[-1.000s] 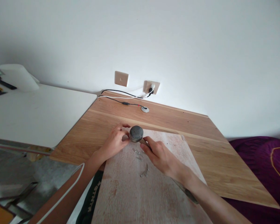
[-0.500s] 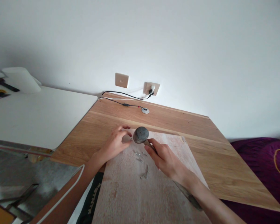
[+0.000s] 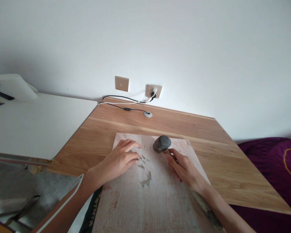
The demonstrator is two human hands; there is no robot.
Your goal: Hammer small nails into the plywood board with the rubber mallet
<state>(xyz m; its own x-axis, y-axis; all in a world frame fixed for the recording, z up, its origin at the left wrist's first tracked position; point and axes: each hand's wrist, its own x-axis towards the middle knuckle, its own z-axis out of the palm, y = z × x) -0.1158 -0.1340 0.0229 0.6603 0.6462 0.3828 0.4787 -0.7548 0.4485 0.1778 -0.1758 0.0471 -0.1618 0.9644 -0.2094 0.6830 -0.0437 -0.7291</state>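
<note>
My right hand (image 3: 184, 168) grips a mallet (image 3: 162, 143) by its handle, close under the dark, rounded head. The head hovers over the far part of a pale, worn wooden board (image 3: 126, 207). The rest of the handle runs back beneath my right forearm. My left hand (image 3: 122, 158) is low over the board's left side, fingers apart, with the thumb tip beside some small, thin metal nails (image 3: 145, 158). Whether it touches one I cannot tell. More nails (image 3: 146, 181) lie loose a little nearer to me. Tiny dark spots show on the board beyond my left fingertips.
Under the board is a wood-grain table (image 3: 232, 168) against a white wall. Cables (image 3: 127, 109) run along its back to a wall socket (image 3: 154, 91). A white table (image 3: 50, 119) adjoins on the left. Purple cloth (image 3: 264, 155) lies at the right.
My right hand has moved the mallet to the right, away from my left hand. My left hand has come down towards the loose nails. The whole view has shifted slightly.
</note>
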